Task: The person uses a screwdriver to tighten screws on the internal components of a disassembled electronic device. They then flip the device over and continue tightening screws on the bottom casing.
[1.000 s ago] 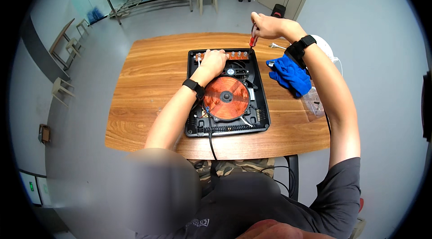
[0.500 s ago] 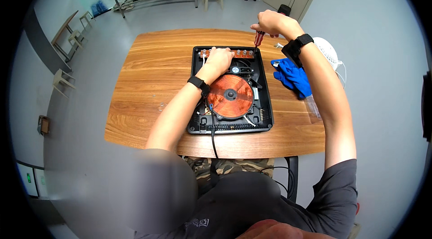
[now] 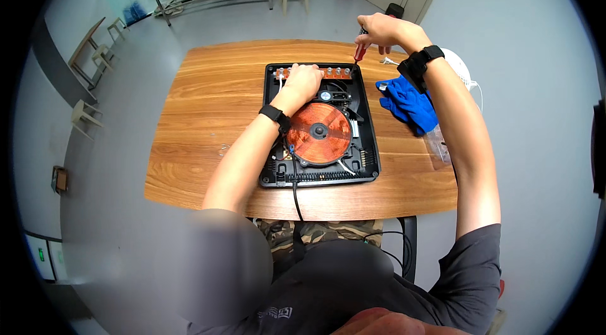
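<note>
Right grip (image 3: 382, 31): is clasping screwdriver (image 3: 360, 53), 1 o'clock on black casing (image 3: 373, 146) | Left grip (image 3: 303, 82): is partly covering board (image 3: 336, 74), 12 o'clock; closure indiscernible

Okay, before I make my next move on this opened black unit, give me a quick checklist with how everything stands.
1. Screwdriver gripped in right hand: ok.
2. Tip seated on a screw: cannot tell; it is at the far right corner of the black housing, too small to judge.
3. Left hand at the orange strip: ok; pressure cannot be told.
4. Housing resting on the table: ok.
5. Blue cloth apart from the housing: ok, off to its right.
6. Black cord unplugged: cannot tell; it runs over the near table edge.
</note>
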`<control>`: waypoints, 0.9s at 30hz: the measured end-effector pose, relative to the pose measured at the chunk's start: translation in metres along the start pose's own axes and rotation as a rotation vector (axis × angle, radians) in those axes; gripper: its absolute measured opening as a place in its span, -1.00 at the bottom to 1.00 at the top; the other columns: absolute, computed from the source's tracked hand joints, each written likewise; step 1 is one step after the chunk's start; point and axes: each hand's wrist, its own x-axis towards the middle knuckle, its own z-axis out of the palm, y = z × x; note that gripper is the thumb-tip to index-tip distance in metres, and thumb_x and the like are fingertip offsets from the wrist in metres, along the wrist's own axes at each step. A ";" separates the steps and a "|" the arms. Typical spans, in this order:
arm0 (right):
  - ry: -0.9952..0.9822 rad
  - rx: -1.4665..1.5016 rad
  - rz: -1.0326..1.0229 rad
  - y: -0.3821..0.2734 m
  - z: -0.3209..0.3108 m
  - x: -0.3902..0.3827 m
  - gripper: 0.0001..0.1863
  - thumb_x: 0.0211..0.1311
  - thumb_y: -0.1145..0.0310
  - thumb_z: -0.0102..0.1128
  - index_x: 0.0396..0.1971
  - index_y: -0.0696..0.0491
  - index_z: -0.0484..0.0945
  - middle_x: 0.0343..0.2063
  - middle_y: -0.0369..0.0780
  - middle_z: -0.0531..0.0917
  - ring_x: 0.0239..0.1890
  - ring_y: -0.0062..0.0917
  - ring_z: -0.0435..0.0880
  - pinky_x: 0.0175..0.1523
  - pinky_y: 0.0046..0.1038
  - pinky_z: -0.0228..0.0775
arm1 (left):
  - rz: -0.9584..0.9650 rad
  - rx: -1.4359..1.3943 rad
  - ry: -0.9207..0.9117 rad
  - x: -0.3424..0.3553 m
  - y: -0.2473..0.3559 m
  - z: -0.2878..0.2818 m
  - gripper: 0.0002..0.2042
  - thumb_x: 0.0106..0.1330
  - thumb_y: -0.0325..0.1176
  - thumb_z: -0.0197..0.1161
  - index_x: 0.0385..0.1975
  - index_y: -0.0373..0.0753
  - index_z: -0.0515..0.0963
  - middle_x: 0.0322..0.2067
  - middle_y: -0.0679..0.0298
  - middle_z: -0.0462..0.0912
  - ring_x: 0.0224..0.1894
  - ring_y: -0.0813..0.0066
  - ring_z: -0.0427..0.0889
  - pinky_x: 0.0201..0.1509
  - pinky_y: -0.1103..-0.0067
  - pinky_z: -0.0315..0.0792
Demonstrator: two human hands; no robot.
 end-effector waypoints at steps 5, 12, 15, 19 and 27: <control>-0.029 -0.241 0.128 0.000 -0.003 0.001 -0.44 0.44 -0.06 0.10 -0.06 0.25 0.53 -0.37 -0.05 0.75 -0.40 -0.28 0.78 -0.24 -0.24 0.64 | -0.031 -0.061 0.005 0.000 0.001 0.000 -0.82 0.32 -0.40 0.13 -0.28 -0.15 0.71 -0.20 0.18 0.73 -0.08 0.16 0.72 0.01 0.18 0.50; 0.123 -0.336 -0.021 0.022 0.009 0.004 -0.39 0.27 -0.05 0.29 0.00 0.19 0.39 -0.18 0.06 0.68 -0.08 -0.03 0.68 -0.09 -0.14 0.60 | 0.016 -0.039 0.077 0.000 0.000 -0.003 -0.68 0.53 -0.25 0.02 -0.25 -0.25 0.71 -0.19 0.12 0.74 -0.19 0.08 0.74 -0.10 0.24 0.58; 0.014 -0.106 -0.097 0.010 0.000 -0.008 -0.53 0.24 0.23 0.38 -0.13 0.25 0.35 -0.20 0.02 0.69 -0.17 -0.19 0.73 -0.22 -0.25 0.69 | 0.020 -0.045 0.073 0.001 0.001 -0.003 -0.70 0.52 -0.27 0.02 -0.19 -0.23 0.72 -0.18 0.10 0.74 -0.17 0.08 0.74 -0.07 0.22 0.58; -0.017 -0.006 -0.026 0.000 0.000 -0.004 -0.60 0.30 0.20 0.28 -0.10 0.25 0.51 -0.28 -0.06 0.77 -0.32 -0.31 0.81 -0.28 -0.34 0.68 | -0.020 -0.107 0.055 0.004 -0.003 0.008 -0.83 0.30 -0.39 0.16 -0.32 -0.21 0.72 -0.21 0.14 0.73 -0.10 0.12 0.73 0.00 0.19 0.52; 0.074 -0.295 0.103 -0.025 0.003 -0.002 -0.50 0.37 0.00 0.14 -0.29 0.23 0.72 -0.19 0.03 0.75 -0.17 -0.13 0.77 -0.04 -0.20 0.64 | -0.078 -0.070 -0.001 0.009 -0.004 0.001 -0.83 0.21 -0.42 0.18 -0.42 -0.26 0.73 -0.26 0.03 0.76 -0.14 0.04 0.75 -0.01 0.20 0.56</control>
